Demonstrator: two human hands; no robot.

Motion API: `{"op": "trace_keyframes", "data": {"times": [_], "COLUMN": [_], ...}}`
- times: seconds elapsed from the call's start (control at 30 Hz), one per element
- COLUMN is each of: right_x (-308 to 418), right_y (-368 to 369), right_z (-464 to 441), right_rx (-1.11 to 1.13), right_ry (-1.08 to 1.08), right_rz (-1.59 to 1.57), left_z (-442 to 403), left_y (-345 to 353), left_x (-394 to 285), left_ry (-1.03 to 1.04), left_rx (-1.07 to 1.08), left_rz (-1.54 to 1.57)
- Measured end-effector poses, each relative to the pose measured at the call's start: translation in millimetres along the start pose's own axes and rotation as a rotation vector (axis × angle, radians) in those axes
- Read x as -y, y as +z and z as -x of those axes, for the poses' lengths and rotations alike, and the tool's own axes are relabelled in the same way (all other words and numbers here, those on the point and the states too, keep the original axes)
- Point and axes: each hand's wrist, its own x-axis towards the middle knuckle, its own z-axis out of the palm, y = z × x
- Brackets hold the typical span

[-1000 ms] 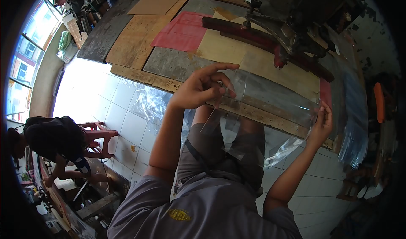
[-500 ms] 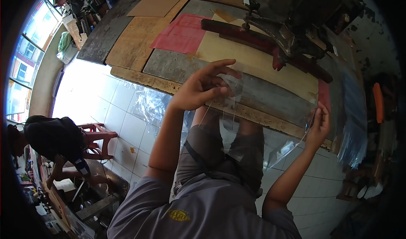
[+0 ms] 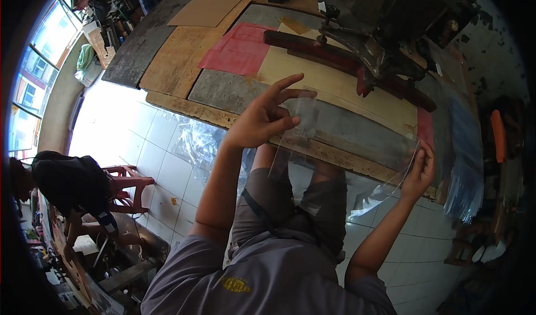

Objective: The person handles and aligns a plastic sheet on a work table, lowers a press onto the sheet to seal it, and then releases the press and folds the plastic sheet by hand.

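1. While the table (image 3: 219,86) keeps its layout, it sits slightly lower in view than half a second ago, the press (image 3: 352,61) along with it.
2. Person at left (image 3: 72,181): bent over beside the red stool (image 3: 129,189); the forearm now reaches a little lower than before.
3. Shirt (image 3: 279,279) of the wearer: grey, position practically unchanged.
4. Film (image 3: 306,114): clear, located between the two hands in front of the table's near edge, lower part hanging over the wearer's lap. The bright streak that ran across it toward the right hand a second ago has faded. Its full outline cannot be made out.
5. Left hand (image 3: 268,114): at the film's left end, fingers spread, index raised higher than before, wider gap to the thumb. Film shows against the middle fingertip; whether it is gripped cannot be told.
6. Right hand (image 3: 419,172): thumb and fingers closed together, pinching the film's right edge; slightly lower in view than before.
7. Emblem (image 3: 236,284): yellow oval on the shirt, carrying lettering too small and blurred to read.
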Motion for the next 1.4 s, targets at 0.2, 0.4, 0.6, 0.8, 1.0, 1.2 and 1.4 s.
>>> {"op": "trace_keyframes", "data": {"times": [0.2,0.4,0.6,0.8,1.0,1.2,1.4], "right_x": [-0.2,7.8,12.5,6.7,1.5,9.8,17.2], "right_y": [1.5,5.0,4.4,0.1,-1.0,1.1,1.8], "right_z": [-0.5,0.3,1.1,0.7,1.5,0.9,1.5], "right_rx": [-0.003,0.008,0.021,0.039,0.042,0.078,0.094], "right_ry": [0.011,0.092,0.133,0.138,0.087,0.097,0.112], "right_rz": [0.0,-0.022,-0.033,-0.008,-0.045,0.017,0.103], "left_z": [1.2,2.7,2.1,2.4,2.1,2.8,3.2], "left_y": [1.1,-0.8,-0.1,0.9,0.9,1.1,3.3], "left_x": [4.7,5.7,4.2,2.0,5.3,3.7,1.8], "left_ry": [0.023,0.032,0.031,0.012,0.025,-0.003,-0.006], "left_rx": [-0.015,-0.001,0.009,0.004,0.002,-0.006,-0.019], "left_rz": [-0.001,-0.064,-0.095,-0.078,-0.09,-0.093,-0.092]}}
